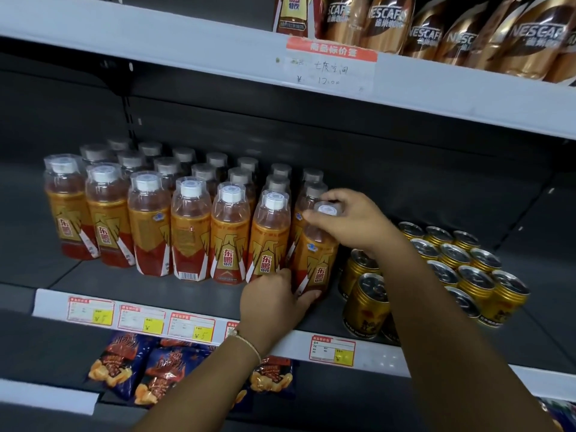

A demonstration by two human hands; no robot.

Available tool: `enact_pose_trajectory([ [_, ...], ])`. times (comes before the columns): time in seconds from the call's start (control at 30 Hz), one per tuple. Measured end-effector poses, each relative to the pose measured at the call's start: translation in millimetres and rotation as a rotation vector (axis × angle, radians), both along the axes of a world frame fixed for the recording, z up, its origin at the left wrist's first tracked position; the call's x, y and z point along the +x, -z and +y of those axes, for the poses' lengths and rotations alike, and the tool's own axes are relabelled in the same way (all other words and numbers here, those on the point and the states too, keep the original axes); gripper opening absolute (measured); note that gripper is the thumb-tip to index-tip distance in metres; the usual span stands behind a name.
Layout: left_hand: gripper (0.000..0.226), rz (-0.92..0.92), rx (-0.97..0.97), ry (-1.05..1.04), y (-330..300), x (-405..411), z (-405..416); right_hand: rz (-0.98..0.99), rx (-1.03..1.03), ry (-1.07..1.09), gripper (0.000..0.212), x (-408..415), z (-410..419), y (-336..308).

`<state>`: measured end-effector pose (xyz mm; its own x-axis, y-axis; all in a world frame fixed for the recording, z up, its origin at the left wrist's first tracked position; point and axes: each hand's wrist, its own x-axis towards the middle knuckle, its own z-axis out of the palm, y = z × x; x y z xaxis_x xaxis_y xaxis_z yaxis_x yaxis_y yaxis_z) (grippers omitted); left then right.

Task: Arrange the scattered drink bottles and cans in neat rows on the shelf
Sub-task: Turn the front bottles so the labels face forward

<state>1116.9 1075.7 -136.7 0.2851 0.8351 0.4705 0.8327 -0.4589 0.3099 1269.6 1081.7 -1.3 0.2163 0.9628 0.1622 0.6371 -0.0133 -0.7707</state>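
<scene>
Orange-labelled drink bottles (190, 226) with clear over-caps stand in rows on the dark middle shelf (124, 279). The rightmost front bottle (316, 254) stands upright at the end of the front row. My right hand (352, 222) grips its cap from above. My left hand (274, 302) holds its base, fingers curled round the bottom. To the right, gold cans (461, 266) stand in rows; two cans (367, 304) sit forward, near the shelf's front edge, partly hidden by my right forearm.
The upper shelf (218, 54) carries brown coffee bottles (436, 29) and a handwritten price tag (330, 67). Price labels (140, 318) line the middle shelf's front rail. Below lie dark blue snack bags (162, 372). Bare shelf lies left of the bottles.
</scene>
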Motion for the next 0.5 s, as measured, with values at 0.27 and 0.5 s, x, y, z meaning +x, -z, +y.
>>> enact_pose_trajectory([
  [0.27,0.052,0.015,-0.005,-0.005,8,1,4,0.107,0.154,0.001,0.025,3,-4,14],
  [0.5,0.054,0.003,0.017,-0.031,8,-5,7,0.024,0.197,0.075,0.060,-11,2,15],
])
